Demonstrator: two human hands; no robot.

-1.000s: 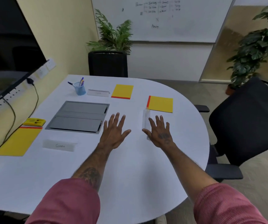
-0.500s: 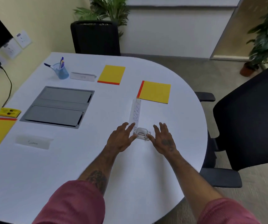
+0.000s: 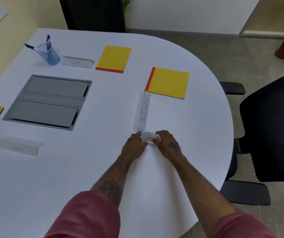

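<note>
Our left hand (image 3: 134, 147) and right hand (image 3: 168, 143) pinch the small clear plastic holder (image 3: 149, 139) from both sides. It sits on the white counter (image 3: 86, 169), at the near end of the white folded name card (image 3: 143, 111). It looks light, rigid and slick, so it is best gripped by its ends.

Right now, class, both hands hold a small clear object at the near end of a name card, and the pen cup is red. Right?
Not quite: the head view shows the pen cup is blue, not red. The left hand and right hand do hold the small clear object at the near end of the name card.
</note>
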